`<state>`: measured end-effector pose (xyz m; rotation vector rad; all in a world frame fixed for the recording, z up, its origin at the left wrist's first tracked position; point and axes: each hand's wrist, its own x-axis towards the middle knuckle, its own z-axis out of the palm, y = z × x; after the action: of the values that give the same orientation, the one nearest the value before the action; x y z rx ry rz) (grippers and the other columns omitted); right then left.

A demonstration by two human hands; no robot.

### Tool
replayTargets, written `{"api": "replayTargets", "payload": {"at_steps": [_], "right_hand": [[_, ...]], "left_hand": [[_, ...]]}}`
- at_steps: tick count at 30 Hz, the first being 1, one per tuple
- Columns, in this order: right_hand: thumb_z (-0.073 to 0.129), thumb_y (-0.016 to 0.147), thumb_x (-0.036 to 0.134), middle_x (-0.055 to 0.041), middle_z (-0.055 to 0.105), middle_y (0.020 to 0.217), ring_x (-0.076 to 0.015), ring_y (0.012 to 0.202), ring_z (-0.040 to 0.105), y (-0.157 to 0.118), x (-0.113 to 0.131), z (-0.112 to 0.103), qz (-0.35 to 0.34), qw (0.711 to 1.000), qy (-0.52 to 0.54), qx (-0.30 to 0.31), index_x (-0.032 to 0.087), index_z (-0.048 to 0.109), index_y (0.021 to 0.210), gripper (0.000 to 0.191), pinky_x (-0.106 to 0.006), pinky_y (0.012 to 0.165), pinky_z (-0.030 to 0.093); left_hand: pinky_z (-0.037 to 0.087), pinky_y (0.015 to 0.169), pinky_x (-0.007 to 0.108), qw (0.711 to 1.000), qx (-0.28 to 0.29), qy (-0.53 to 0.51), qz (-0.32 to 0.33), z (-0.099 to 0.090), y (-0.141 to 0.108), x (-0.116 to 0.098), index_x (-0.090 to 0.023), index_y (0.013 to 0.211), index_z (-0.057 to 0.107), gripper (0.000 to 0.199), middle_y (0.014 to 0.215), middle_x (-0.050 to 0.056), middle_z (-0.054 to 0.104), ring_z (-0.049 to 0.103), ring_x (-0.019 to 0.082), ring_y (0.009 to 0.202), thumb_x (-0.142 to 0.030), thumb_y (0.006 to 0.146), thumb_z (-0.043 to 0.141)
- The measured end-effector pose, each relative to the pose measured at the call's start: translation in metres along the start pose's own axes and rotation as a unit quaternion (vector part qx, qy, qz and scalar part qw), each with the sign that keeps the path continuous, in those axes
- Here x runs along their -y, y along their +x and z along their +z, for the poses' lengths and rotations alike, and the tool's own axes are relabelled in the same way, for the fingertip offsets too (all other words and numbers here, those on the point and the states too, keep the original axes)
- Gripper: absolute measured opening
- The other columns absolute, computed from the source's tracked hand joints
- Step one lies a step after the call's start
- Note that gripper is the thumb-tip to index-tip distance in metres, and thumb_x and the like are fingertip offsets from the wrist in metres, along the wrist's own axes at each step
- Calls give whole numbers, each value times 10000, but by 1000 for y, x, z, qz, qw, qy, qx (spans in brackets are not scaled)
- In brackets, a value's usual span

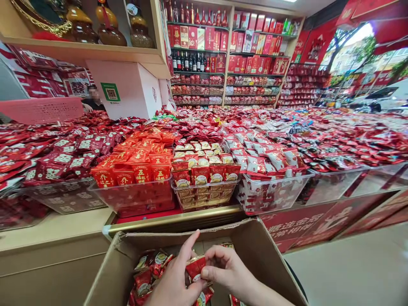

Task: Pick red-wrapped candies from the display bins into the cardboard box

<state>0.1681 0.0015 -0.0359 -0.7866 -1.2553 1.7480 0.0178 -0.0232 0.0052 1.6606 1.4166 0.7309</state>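
Over an open cardboard box, both hands meet at a small red and gold candy packet. My right hand pinches the packet's right side between thumb and fingers. My left hand is at its left side, with thumb and fingers around it and the index finger pointing up. More red and gold packets lie inside the box, mostly to the left, partly hidden by my left hand. Just beyond the box, a clear bin holds neat rows of similar durian packets.
Clear bins of orange-red packets and white-and-red packets flank the durian bin. A gold counter edge runs behind the box. Shelves of bottles and gift boxes stand at the back; a person sits behind the counter at left.
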Motion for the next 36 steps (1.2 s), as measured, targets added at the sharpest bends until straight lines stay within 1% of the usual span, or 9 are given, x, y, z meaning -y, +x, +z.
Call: {"api": "replayTargets", "payload": {"at_steps": [5, 8, 10, 15, 18, 21, 25, 28, 36], "right_hand": [[703, 615, 297, 31, 504, 559, -62, 516, 427, 1, 2, 1, -7, 999, 38, -16, 130, 526, 643, 245, -200, 517, 332], [715, 599, 278, 17, 544, 659, -85, 585, 463, 1, 2, -1, -11, 1000, 22, 2, 153, 540, 787, 285, -215, 561, 367], [716, 593, 272, -1, 569, 724, -110, 638, 486, 0, 3, -3, -20, 999, -33, 12, 166, 550, 851, 325, -237, 603, 386], [688, 618, 313, 5, 562, 610, -127, 602, 480, -2, 13, -5, -38, 977, -207, -21, 161, 573, 637, 191, -245, 586, 382], [653, 662, 323, -14, 603, 624, -140, 606, 513, -2, 40, -5, -81, 957, -279, -8, 164, 606, 650, 167, -258, 591, 401], [593, 730, 289, -46, 647, 764, -158, 696, 569, 6, 93, -7, -168, 933, -317, 2, 176, 633, 784, 132, -282, 659, 441], [586, 734, 247, -54, 629, 840, -162, 768, 575, 40, 179, -11, -331, 877, -335, -94, 176, 600, 874, 158, -304, 698, 448], [593, 713, 239, -37, 607, 761, -136, 692, 551, 77, 219, -15, -376, 839, -373, -122, 146, 584, 830, 149, -283, 634, 430], [570, 700, 274, 13, 514, 598, -79, 535, 416, 132, 221, -23, -265, 819, -509, -27, 103, 577, 773, 186, -227, 502, 326]], "left_hand": [[446, 681, 263, 999, 32, -16, -7, -3, 0, 3, -254, 1345, 143, 828, 790, -21, 602, 548, 145, 694, -136, 635, 552], [452, 645, 256, 999, 40, 2, 12, -4, 0, 6, -231, 1350, 137, 776, 686, -28, 596, 537, 144, 633, -185, 685, 534], [452, 679, 259, 998, 43, 20, 37, -6, 0, 9, -243, 1350, 137, 765, 729, -16, 609, 545, 149, 670, -176, 692, 522], [436, 750, 278, 993, 68, 42, 84, -11, -2, 14, -297, 1342, 155, 803, 832, -4, 627, 556, 174, 769, -96, 647, 503], [443, 724, 275, 993, 55, 24, 97, -14, -2, 15, -314, 1339, 135, 815, 910, 5, 588, 547, 158, 755, -112, 651, 522], [452, 630, 245, 996, 18, -11, 86, -14, 0, 16, -321, 1327, 122, 762, 925, -4, 533, 529, 111, 667, -154, 695, 513], [430, 570, 218, 994, -45, -6, 100, -11, 4, 24, -331, 1277, 236, 602, 827, -38, 546, 496, 88, 597, -164, 742, 455], [427, 568, 200, 990, -21, 29, 138, -10, 6, 30, -384, 1272, 206, 622, 812, -57, 553, 497, 77, 580, -139, 749, 437], [442, 589, 196, 989, 30, 56, 133, -16, 2, 28, -315, 1290, 213, 588, 820, -32, 559, 514, 80, 590, -126, 772, 415]]}}
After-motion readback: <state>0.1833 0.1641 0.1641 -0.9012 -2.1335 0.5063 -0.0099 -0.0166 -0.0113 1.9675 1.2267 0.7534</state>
